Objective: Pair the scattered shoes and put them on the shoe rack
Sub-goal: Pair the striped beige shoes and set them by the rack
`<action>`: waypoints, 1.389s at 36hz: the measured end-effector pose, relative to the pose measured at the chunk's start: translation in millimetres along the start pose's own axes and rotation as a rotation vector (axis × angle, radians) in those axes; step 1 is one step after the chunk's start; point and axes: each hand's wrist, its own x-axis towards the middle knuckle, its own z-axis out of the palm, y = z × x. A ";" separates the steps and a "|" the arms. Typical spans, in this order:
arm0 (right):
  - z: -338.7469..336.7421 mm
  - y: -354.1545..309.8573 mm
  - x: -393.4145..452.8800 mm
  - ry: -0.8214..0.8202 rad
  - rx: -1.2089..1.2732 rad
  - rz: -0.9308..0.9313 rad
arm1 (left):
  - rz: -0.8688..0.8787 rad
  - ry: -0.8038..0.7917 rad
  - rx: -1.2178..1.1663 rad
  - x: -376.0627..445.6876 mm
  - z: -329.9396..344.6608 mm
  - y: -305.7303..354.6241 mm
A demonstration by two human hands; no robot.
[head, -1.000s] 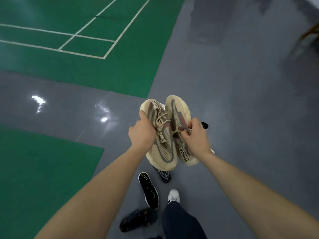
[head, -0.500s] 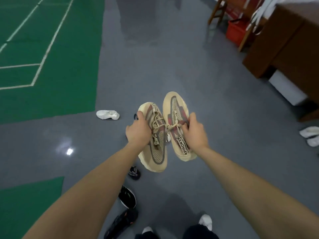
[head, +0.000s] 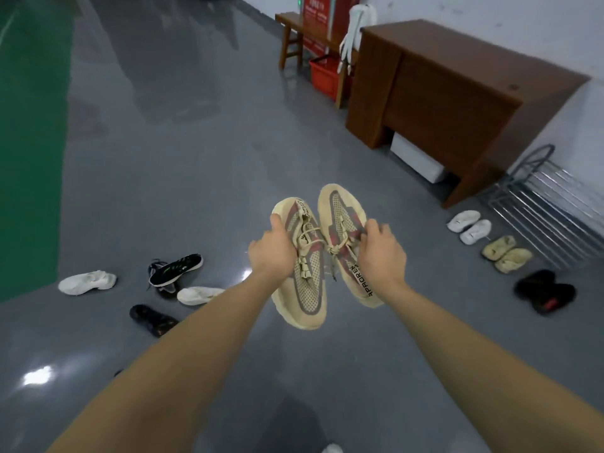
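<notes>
**Kid:** Tan shoes! Who has them?

**Helper:** Both hands do. The left hand curls its fingers round the left tan shoe. The right hand pinches the right tan shoe near the laces. They hang side by side, touching, up over the gray floor.

**Kid:** Which way do they point?

**Helper:** Their long way runs away from the person, one end far, one end near.

**Kid:** Where is the shoe rack?

**Helper:** The shoe rack stands off to the right by the wall, well apart from the shoes. The right hand is nearer to it. I think its bars are bare, but the edge is blurry.

**Kid:** And those other shoes?

**Helper:** Three pairs sit beside the rack: white pair, yellow pair, black pair. A few loose shoes lie on the left.
</notes>
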 end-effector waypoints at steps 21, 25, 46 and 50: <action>-38.8 238.6 112.9 0.017 0.181 0.408 | 0.289 -0.143 0.027 98.9 111.1 268.3; -43.1 278.8 165.0 -0.016 0.207 0.425 | 0.349 -0.164 0.057 143.2 126.7 316.7; -53.6 471.6 365.1 -0.054 0.176 0.510 | 0.462 -0.252 0.097 301.0 231.5 538.6; -53.5 513.5 402.5 -0.069 0.180 0.518 | 0.460 -0.257 0.112 325.9 258.2 583.8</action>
